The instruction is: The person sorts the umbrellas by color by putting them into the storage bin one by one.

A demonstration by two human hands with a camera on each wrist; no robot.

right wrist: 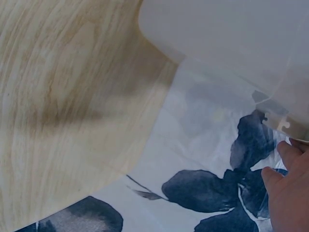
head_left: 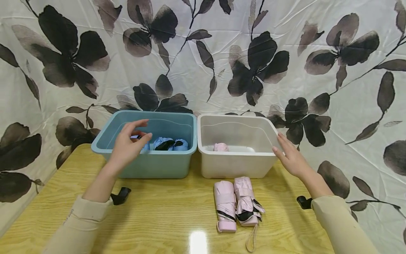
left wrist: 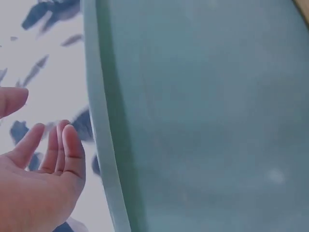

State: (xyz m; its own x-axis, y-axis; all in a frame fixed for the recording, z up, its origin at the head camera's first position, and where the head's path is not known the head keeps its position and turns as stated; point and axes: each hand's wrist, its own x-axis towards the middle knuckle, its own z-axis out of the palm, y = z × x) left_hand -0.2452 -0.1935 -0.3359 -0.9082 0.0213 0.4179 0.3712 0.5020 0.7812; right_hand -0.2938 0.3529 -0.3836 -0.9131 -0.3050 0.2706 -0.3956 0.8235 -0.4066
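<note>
My left hand [head_left: 128, 144] hovers at the front rim of the blue bin [head_left: 152, 165], thumb and fingers apart and nothing between them. Inside that bin lie blue folded umbrellas [head_left: 180, 145] with black parts, some of them hidden behind the hand. With fingers nearly straight, my right hand [head_left: 291, 158] rests at the right rim of the white bin [head_left: 238, 165]. A pink bundle [head_left: 221, 147] lies in the white bin, partly hidden by its front wall. Two pink folded umbrellas, a neatly wrapped one [head_left: 225, 206] and a looser one [head_left: 246, 201], lie side by side before it.
Both bins stand side by side on a wood-grain table [head_left: 158, 218]. Behind them hangs a white floral cloth [head_left: 203, 63]. A wrist loop [head_left: 252, 240] trails from the right pink umbrella toward me.
</note>
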